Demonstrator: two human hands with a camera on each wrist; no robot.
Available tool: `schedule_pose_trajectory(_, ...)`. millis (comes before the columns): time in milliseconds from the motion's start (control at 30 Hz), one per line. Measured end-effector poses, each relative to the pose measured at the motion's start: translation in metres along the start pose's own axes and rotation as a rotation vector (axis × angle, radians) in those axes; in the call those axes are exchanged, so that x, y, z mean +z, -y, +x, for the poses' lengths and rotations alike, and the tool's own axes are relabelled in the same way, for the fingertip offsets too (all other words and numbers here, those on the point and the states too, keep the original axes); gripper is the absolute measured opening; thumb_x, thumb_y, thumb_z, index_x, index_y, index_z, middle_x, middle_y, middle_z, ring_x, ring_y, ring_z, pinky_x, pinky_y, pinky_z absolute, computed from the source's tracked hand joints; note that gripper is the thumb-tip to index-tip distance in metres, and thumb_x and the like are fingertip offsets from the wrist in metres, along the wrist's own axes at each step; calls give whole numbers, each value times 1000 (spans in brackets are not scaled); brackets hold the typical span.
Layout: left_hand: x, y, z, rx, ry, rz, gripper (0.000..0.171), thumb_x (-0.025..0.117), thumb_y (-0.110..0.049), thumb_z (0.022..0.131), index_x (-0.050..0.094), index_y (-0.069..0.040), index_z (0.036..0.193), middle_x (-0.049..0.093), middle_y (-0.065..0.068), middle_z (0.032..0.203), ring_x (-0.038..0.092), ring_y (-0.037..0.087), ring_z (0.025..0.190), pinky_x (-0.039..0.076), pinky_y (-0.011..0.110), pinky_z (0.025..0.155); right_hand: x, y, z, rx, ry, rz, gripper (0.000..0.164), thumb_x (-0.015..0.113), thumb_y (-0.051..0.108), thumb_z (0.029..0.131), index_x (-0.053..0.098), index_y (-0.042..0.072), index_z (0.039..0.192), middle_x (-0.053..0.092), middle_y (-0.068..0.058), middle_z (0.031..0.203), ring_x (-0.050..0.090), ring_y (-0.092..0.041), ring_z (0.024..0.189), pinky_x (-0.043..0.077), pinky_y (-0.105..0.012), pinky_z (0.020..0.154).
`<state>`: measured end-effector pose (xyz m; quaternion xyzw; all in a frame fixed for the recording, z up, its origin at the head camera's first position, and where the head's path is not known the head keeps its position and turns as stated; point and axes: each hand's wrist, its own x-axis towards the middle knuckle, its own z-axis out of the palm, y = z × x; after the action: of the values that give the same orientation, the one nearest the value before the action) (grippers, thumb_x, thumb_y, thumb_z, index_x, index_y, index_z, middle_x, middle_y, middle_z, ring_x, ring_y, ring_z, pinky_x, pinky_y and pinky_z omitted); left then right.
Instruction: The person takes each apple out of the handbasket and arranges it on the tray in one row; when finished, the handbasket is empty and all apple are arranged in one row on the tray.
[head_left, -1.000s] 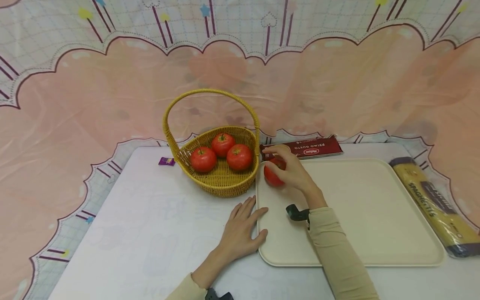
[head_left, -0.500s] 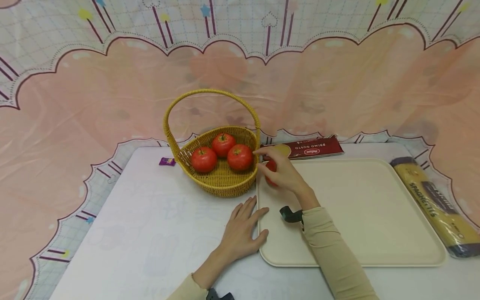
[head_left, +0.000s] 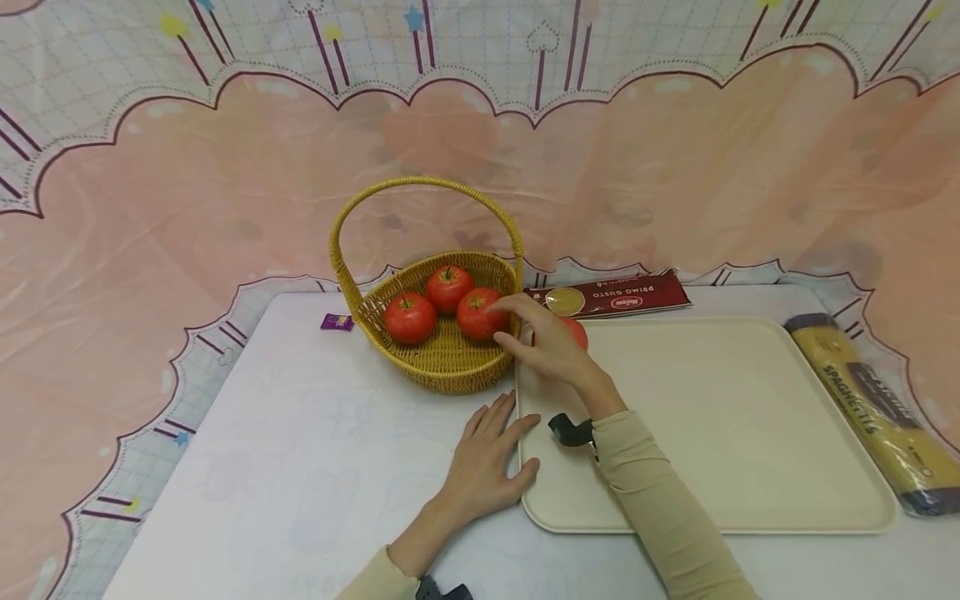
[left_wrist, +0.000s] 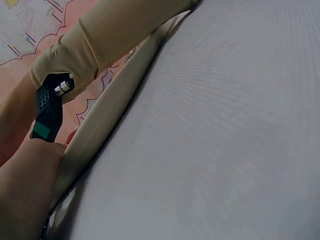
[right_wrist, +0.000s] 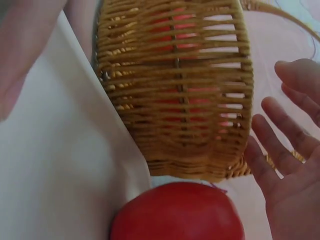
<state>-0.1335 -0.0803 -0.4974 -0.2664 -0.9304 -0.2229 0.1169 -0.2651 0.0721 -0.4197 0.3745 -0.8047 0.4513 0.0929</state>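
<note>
My right hand (head_left: 547, 342) hovers at the basket's right side, fingers spread and loosely bent. Its fingertips are by the rightmost tomato (head_left: 476, 317); the head view cannot tell whether they touch it. In the right wrist view, that hand (right_wrist: 295, 160) has nothing between its fingers. Another tomato (head_left: 577, 333) sits on the beige tray (head_left: 720, 425), partly hidden behind the hand. Inside the yellow wicker basket (head_left: 438, 364) lie two more tomatoes, one left (head_left: 410, 319) and one behind (head_left: 450, 288). My left hand (head_left: 483, 462) rests flat on the table, its thumb on the tray's left edge.
A dark red spaghetti packet (head_left: 611, 295) lies behind the tray. Along the tray's right side is a yellow spaghetti bag (head_left: 873, 408). A small purple wrapper (head_left: 337, 322) lies left of the basket, whose tall handle (head_left: 423, 181) arches above it.
My right hand has moved left, from above the tray's tomato to the basket's right rim. That tomato now shows slightly farther right. The left hand has stayed put.
</note>
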Motion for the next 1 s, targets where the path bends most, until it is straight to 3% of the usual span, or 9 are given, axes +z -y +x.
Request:
schedule_pose_trajectory(100, 0, 0, 1, -1, -3, 7, 51, 59, -39, 83, 54, -23, 131, 41, 15, 147, 34, 29, 140, 27, 51, 112, 4, 2, 3, -9, 21, -11, 37, 64, 18, 89, 56, 6, 124, 55, -5, 126, 50, -20, 118, 47, -43, 96)
schedule_pose_trajectory(333, 1, -1, 1, 6, -1, 13, 51, 58, -40, 83, 53, -23, 131, 41, 14, 147, 34, 30, 140, 28, 51, 112, 12, 6, 9, 19, 62, -99, 41, 64, 21, 90, 54, 10, 128, 52, -4, 129, 47, -18, 124, 40, -40, 106)
schedule_pose_trajectory(1000, -2, 0, -1, 2, 9, 42, 51, 58, -42, 83, 54, -23, 130, 40, 13, 148, 34, 28, 140, 28, 48, 112, 20, 8, 32, 21, 180, -263, 44, 63, 20, 89, 51, 14, 131, 44, -7, 137, 40, -23, 130, 36, -43, 109)
